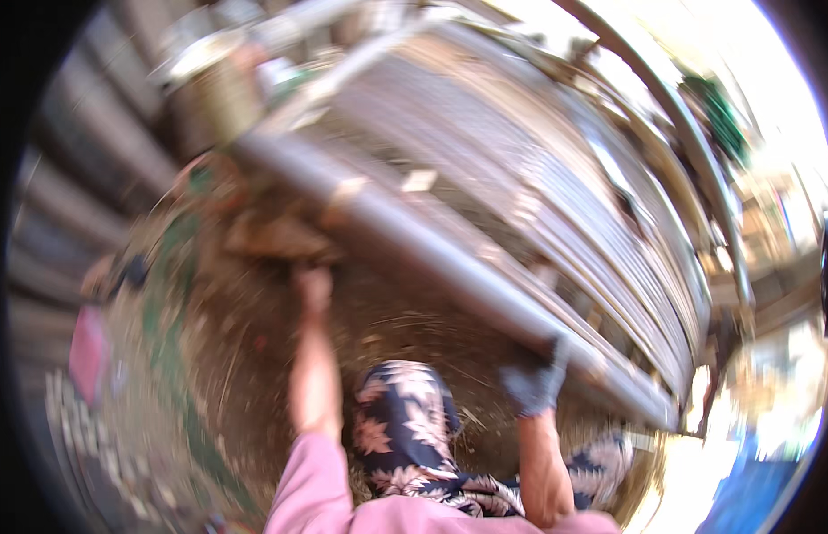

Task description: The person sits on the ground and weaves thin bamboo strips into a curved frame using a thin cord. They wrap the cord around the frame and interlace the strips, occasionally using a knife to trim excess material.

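Observation:
The whole picture is smeared by motion. My bare left hand (313, 287) reaches forward, low over the dirt floor, and seems closed on the near edge of a brown, slab-like piece (276, 237); its fingers are mostly hidden and the kind of piece is unclear. On my right hand (534, 383) is a grey glove. Its thumb stands apart from the fingers, whose tips touch the near side of a long, round grey rail (432, 254). That rail forms the near edge of a slatted, ridged platform (485, 151), running from upper left to lower right.
Bare soil with straw bits (396, 325) lies between my arms. A tan bucket-like container (223, 93) stands at the far left, near a corrugated wall (98, 116). A pink object (87, 354) lies at left. Curved poles (690, 133) and green netting (717, 116) are beyond the platform.

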A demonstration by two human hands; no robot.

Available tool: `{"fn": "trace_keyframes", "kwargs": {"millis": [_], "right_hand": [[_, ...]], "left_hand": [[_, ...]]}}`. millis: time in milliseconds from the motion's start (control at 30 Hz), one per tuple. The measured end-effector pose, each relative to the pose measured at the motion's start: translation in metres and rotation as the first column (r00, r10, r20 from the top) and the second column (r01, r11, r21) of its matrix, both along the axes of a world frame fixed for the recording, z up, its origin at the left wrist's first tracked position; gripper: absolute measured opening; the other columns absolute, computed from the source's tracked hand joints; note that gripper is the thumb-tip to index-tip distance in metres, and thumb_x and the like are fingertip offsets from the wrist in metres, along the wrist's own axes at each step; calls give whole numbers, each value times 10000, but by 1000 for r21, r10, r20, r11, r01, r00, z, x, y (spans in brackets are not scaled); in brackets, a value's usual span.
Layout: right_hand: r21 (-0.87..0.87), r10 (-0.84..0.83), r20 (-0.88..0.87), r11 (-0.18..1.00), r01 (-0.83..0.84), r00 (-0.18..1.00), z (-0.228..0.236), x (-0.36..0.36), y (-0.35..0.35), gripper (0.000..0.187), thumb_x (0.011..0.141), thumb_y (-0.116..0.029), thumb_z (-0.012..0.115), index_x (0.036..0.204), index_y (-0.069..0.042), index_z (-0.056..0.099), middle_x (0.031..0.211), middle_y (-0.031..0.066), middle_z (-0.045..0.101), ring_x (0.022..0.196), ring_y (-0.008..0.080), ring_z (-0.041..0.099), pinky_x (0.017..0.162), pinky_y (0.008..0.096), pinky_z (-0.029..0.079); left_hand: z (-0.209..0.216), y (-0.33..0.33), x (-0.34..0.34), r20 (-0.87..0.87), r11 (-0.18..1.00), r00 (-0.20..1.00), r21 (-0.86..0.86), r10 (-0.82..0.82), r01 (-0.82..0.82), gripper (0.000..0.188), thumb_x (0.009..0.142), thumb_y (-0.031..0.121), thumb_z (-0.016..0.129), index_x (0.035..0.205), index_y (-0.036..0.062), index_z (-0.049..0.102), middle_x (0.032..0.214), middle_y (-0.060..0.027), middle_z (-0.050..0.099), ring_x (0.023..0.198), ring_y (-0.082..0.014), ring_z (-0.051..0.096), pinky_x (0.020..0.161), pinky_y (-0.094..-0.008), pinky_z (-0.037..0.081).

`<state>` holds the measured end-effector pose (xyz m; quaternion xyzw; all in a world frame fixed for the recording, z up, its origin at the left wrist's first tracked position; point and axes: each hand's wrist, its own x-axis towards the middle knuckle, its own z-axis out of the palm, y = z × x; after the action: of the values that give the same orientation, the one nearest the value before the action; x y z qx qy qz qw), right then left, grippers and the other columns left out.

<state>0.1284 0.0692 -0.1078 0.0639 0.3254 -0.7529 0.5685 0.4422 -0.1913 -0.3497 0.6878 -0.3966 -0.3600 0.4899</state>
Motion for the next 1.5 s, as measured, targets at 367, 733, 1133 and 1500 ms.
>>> {"fn": "trace_keyframes", "kwargs": {"millis": [367, 733, 1133, 1500], "right_hand": [[70, -204, 49, 977, 200, 978, 41, -81, 167, 486, 961, -380, 651, 1320, -73, 532, 1309, 137, 585, 1187, 318, 581, 1072, 490, 432], [163, -342, -52, 924, 346, 938, -17, -113, 140, 597, 876, -469, 729, 1308, -80, 594, 1293, 112, 640, 1167, 317, 598, 1088, 497, 435], [280, -415, -314, 819, 501, 854, -2, -113, 159, 654, 909, -573, 632, 1337, -84, 556, 1239, 69, 606, 1129, 228, 548, 1026, 424, 427], [559, 375, -784, 774, 298, 495, 209, -147, 303, 503, 951, -278, 647, 1377, -27, 556, 1051, 164, 718, 967, 220, 694, 846, 323, 543]], "left_hand": [[232, 107, -49, -662, 974, 715, -122, -224, 192, 614, 931, 460, 631, 1368, 43, 521, 1318, -124, 591, 1191, -281, 562, 1033, -444, 450], [228, 82, -68, -852, 995, 517, 96, 80, 3, 816, 791, 442, 803, 1424, 38, 484, 1338, -139, 573, 1200, -304, 564, 1028, -507, 474], [253, 109, -88, -766, 977, 639, 75, -70, 197, 681, 827, 423, 787, 1370, 97, 537, 1309, -77, 580, 1217, -256, 530, 1060, -482, 418], [314, 153, -54, 474, 867, 880, -446, 17, 223, 520, 962, 271, 696, 1318, -89, 574, 1313, -219, 617, 1157, -294, 606, 1047, -385, 484]]}}
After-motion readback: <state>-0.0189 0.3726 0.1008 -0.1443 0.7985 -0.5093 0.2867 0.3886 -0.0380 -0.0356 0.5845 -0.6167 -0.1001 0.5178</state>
